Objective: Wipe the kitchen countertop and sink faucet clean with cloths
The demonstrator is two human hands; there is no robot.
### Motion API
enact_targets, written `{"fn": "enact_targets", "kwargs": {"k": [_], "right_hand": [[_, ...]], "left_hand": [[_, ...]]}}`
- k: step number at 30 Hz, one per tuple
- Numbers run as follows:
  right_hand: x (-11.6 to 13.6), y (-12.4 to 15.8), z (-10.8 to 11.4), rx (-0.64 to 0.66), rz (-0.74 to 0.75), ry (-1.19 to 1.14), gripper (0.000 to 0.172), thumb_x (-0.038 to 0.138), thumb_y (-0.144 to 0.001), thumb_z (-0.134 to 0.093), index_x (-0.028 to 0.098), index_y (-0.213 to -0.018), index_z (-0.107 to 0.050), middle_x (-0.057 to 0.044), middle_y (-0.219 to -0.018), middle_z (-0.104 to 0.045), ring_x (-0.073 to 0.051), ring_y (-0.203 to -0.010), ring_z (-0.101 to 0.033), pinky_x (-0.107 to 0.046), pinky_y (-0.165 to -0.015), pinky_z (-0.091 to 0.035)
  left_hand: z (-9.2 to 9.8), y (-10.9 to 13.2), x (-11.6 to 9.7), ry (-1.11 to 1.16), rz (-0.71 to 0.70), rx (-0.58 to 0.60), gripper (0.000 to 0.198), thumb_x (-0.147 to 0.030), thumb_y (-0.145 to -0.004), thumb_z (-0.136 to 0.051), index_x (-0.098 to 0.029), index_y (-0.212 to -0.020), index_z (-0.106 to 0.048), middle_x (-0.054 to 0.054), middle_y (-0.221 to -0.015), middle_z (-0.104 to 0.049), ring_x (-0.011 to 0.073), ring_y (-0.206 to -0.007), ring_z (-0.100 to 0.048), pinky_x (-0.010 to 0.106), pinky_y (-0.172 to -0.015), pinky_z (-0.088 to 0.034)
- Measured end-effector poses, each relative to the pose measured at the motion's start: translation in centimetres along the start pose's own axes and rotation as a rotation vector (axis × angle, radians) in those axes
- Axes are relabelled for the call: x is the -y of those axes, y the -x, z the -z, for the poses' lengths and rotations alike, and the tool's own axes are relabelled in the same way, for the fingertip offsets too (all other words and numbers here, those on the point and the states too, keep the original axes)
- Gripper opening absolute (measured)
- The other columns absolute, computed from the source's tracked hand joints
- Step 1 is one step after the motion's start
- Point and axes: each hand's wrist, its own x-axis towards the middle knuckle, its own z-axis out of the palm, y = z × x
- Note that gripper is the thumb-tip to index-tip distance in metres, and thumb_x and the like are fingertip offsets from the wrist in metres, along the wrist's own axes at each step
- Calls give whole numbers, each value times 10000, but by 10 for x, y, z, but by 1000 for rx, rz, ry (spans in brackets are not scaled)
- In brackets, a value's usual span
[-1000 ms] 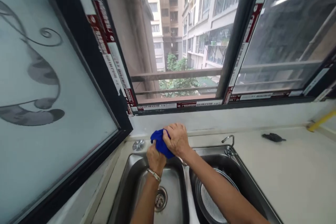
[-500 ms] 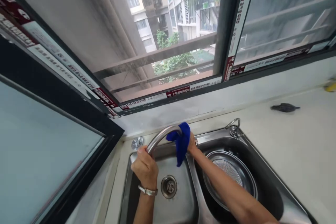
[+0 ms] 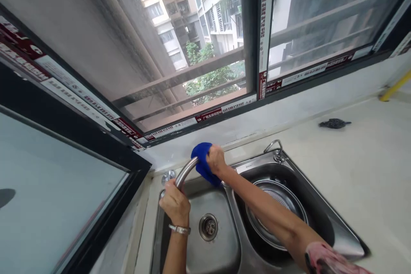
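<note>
A curved steel faucet [image 3: 186, 171] arches over the left basin of the double sink. Closed around its spout end is my left hand [image 3: 176, 204], with a metal bracelet on the wrist. My right hand [image 3: 217, 161] grips a blue cloth [image 3: 203, 163], which is wrapped over the upper bend of the faucet. Part of the faucet is hidden under the cloth and behind the right hand. The left basin [image 3: 221, 227] shows a drain [image 3: 208, 227] at its bottom.
In the right basin [image 3: 321, 216] lies a round metal strainer [image 3: 293, 199], partly behind my right forearm. A metal loop fitting [image 3: 274, 144] stands at the sink's back edge. A dark mesh object [image 3: 334, 123] rests on the counter. The window frame [image 3: 205, 116] rises behind.
My right hand and the cloth have moved along the faucet, up and to the left, with the hand now over the top. My left hand keeps its hold. The view has shifted slightly right.
</note>
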Motion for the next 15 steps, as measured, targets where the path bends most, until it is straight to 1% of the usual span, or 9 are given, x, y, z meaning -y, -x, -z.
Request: {"fn": "enact_targets", "kwargs": {"k": [3,4,5,6,9,11,13,15], "right_hand": [[46,-1,20,27,161,97,257,347,-907,-571,157,-863,-739,-124,-983,-740,-250,-973,-620,-400,-936,-382],[59,1,24,41,229,123,272,371,-900,-584,153,-883,-746,-127,-1005,-737,-261,-985,-612,-420,-949,-370],[71,4,27,57,289,150,294,389,-901,-585,148,-905,-754,-130,-1020,-735,-270,-992,-603,-437,-959,-361],[80,7,28,76,340,177,315,398,-908,-575,144,-927,-761,-132,-1028,-733,-276,-998,-596,-452,-964,-354],[98,17,27,146,453,259,343,385,-929,-542,134,-961,-775,-143,-1015,-730,-290,-1000,-581,-478,-966,-342],[104,23,28,183,500,309,342,365,-934,-532,127,-965,-777,-155,-1007,-727,-294,-998,-574,-488,-965,-339],[108,29,30,207,534,349,328,344,-932,-535,124,-967,-776,-162,-1006,-722,-296,-999,-567,-496,-976,-337],[112,35,31,221,570,384,312,318,-928,-540,118,-969,-776,-165,-998,-714,-297,-1000,-562,-506,-993,-339]], "left_hand": [[-2,-3,1,78,24,6,288,-438,-872,-551,-185,-893,-686,104,-705,-660,206,-575,-503,345,-621,-323],[-2,-4,-2,135,60,-4,306,-462,-865,-556,-187,-916,-680,94,-717,-654,202,-591,-509,338,-625,-335],[-2,-6,-6,215,128,-13,341,-495,-873,-540,-191,-955,-673,82,-732,-649,197,-606,-518,330,-626,-354],[-2,-8,-11,325,238,-30,386,-528,-901,-489,-196,-1001,-659,70,-749,-645,193,-620,-533,321,-626,-379],[5,-18,-25,808,683,-115,514,-568,-994,-245,-211,-1116,-593,50,-846,-642,177,-690,-600,298,-650,-476],[13,-26,-25,1089,913,-185,539,-590,-1006,-209,-206,-1116,-571,58,-938,-634,167,-786,-639,293,-720,-533],[25,-34,-18,1229,1053,-227,530,-591,-1012,-233,-198,-1093,-581,68,-999,-622,160,-877,-657,292,-815,-561],[36,-39,-6,1264,1111,-274,509,-567,-1018,-254,-198,-1072,-600,73,-1034,-622,153,-940,-666,296,-904,-559]]}}
